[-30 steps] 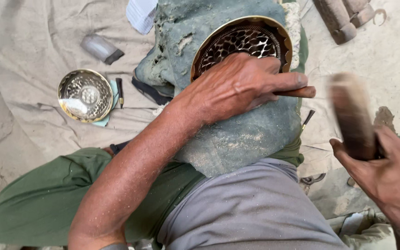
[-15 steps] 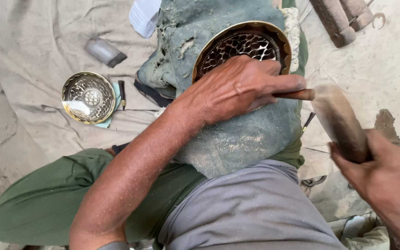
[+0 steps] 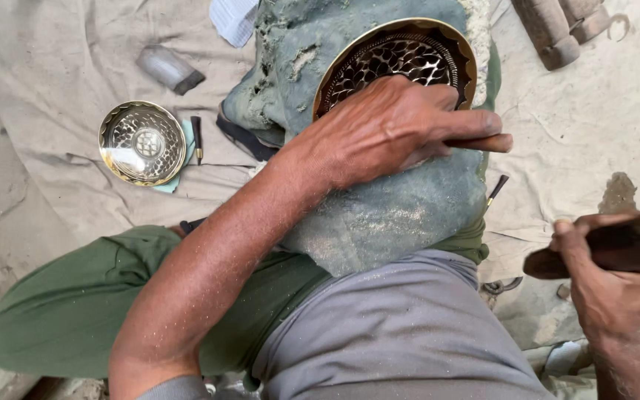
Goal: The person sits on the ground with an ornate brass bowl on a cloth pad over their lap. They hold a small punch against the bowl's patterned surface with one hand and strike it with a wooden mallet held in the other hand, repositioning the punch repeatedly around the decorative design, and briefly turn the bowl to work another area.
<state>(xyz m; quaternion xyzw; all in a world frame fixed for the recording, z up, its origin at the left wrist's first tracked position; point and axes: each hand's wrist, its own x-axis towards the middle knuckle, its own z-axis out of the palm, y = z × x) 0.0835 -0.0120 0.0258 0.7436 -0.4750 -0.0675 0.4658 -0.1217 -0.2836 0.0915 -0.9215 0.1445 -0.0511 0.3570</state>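
A brass bowl (image 3: 401,52) with a pierced, dark patterned inside rests tilted on a rough green-grey block (image 3: 387,207) in my lap. My left hand (image 3: 390,130) lies over the bowl's lower rim, shut on a thin dark chisel (image 3: 483,142) whose end pokes out to the right. My right hand (image 3: 609,285) is at the right edge, shut on a dark wooden mallet (image 3: 616,244) held roughly level, well below and to the right of the chisel.
A second shiny brass bowl (image 3: 142,142) sits on the cloth at left beside a small punch (image 3: 197,137). A grey metal piece (image 3: 168,69) lies above it. Wooden tools (image 3: 557,26) lie top right. Another small tool (image 3: 496,190) lies by the block.
My right hand has swung the mallet down and away from the chisel, from upright near its end to lying level low at the right. The left hand kept its place.
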